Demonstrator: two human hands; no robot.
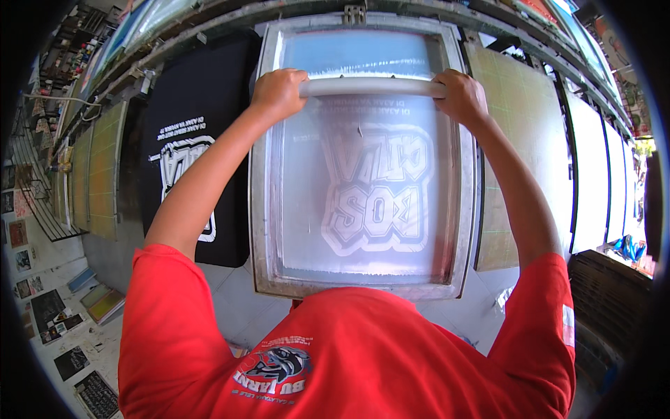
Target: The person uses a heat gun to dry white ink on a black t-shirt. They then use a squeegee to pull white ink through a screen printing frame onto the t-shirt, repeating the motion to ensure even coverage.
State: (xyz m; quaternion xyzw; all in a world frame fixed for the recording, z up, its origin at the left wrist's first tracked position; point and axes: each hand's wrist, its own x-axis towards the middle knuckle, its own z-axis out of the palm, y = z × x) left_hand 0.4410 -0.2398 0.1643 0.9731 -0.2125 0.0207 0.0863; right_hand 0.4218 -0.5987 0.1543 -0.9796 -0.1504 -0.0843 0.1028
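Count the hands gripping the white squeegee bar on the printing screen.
2. The left hand closes round the left end of the squeegee bar; the right hand closes round its right end, above the printing screen.

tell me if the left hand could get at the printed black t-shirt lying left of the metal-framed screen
Probably yes: the black t-shirt lies uncovered beside the screen frame, but the left hand now grips the white squeegee.

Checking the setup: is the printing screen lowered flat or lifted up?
Lowered flat: the screen lies level on the table, both hands pressing the squeegee on it.
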